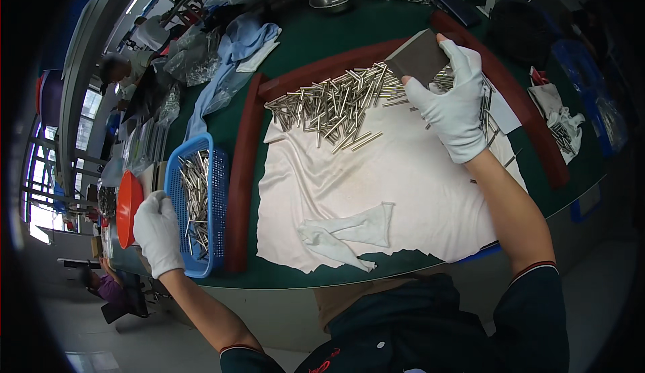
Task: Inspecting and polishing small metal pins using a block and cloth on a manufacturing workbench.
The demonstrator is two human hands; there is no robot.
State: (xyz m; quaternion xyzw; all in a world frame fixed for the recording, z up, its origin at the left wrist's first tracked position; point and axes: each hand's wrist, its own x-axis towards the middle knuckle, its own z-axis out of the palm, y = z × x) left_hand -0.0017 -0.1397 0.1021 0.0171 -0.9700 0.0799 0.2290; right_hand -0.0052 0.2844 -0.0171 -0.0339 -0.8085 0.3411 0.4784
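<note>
On the green table [309, 30], a dark block [418, 58] partly hides metal rods [341, 101].

A smooth grey floor [50, 309] spreads at lower left, beneath a black chair [137, 296]. Bright, dark-framed glass windows [39, 214] stand along the left — pale light fills their panes — near a long grey metal beam [64, 114]. A broad, dark-green-topped workbench [302, 45] fills the middle; the far right is dim.
</note>
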